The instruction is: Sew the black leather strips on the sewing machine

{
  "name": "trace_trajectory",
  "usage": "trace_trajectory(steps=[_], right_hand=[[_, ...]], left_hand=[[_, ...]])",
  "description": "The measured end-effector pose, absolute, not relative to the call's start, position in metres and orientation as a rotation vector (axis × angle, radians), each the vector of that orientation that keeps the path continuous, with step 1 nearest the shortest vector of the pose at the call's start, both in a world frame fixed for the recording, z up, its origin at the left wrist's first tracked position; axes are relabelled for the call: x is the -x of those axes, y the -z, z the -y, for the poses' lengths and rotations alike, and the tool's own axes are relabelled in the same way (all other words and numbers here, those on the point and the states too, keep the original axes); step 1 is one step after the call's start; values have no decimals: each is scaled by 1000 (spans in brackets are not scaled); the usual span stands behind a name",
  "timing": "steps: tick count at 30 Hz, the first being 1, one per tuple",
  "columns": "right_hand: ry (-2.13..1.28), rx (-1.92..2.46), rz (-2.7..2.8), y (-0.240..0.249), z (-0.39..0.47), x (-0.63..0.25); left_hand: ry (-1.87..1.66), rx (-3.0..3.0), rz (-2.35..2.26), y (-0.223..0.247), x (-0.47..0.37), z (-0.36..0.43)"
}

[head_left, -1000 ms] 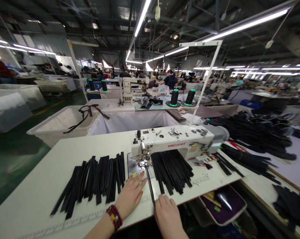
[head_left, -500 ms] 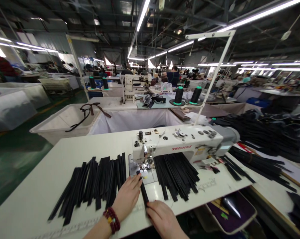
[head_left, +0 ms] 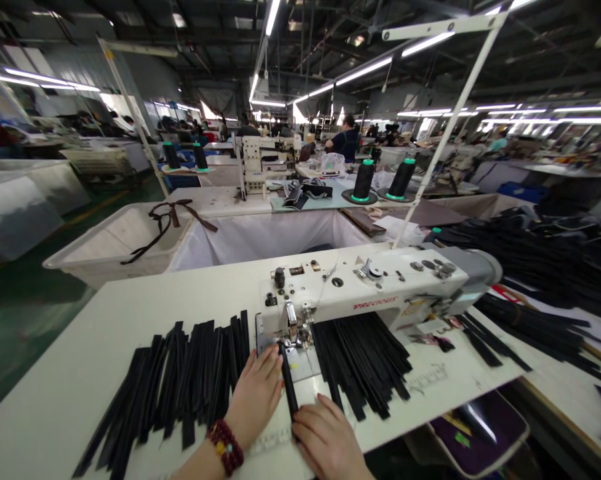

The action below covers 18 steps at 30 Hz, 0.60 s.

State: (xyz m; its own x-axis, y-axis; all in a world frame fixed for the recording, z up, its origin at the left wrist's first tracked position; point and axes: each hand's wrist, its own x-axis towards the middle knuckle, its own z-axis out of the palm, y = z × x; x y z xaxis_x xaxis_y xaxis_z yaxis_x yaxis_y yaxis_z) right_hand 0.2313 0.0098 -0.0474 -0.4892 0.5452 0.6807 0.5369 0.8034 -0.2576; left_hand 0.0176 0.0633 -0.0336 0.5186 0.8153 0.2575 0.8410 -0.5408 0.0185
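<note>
Fingers (head_left: 269, 365) touch edges of black strip (head_left: 288, 383).

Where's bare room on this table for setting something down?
The table is bare between its left edge and the left pile of black strips, and behind that pile to the sewing machine. A smaller patch lies between the right pile and near edge. Crowded: by the metal plate, with the left hand, right hand and one strip, and under the machine.
</note>
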Motion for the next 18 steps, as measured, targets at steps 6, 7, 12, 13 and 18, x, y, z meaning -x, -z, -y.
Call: trace_trajectory(steps=[6, 7, 12, 13, 18], right_hand=[[-37, 834, 2209, 37, -9, -232], [-39, 838, 2206, 36, -9, -232], [-39, 843, 2175, 39, -8, -228], [-38, 842, 2155, 39, -8, -227], [-29, 821, 2101, 37, -9, -225]], left_hand=[[380, 2685, 1474, 33, -16, -67], [386, 2690, 1477, 32, -16, -68], [422, 2714, 1466, 30, -14, -70], [424, 2718, 1461, 30, -14, -70], [491, 2713, 1450, 33, -14, -69]])
